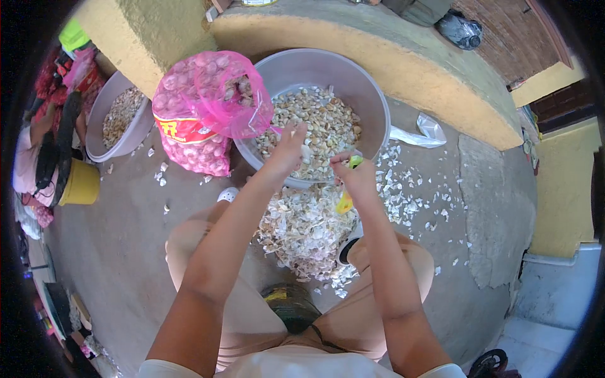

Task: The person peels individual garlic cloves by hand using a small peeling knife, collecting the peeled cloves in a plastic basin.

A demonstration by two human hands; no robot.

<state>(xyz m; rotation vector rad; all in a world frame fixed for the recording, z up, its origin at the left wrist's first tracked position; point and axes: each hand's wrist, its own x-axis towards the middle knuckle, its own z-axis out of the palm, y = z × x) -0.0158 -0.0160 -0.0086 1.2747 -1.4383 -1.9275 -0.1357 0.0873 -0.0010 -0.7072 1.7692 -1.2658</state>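
Observation:
My left hand (290, 151) is closed over the near side of a large round tub (378, 94), with a whitish piece of garlic (307, 153) at its fingers. My right hand (355, 178) is wrapped round a yellow-green handled knife (344, 203); its blade cannot be made out. Loose garlic cloves (321, 120) cover the tub's floor. Just left of my left hand, a pink mesh bag (192, 135) full of garlic bulbs leans against the tub, its mouth loose. Below both hands, a heap of papery garlic skins (309, 233) lies between my feet.
Scattered skins (409, 195) reach right across the concrete floor. A clear plastic bag (422, 132) lies beside the tub. A low yellow wall (378, 53) curves behind. At left, another person (38, 151) sits near a second tub (94, 138) and a yellow bucket (80, 183).

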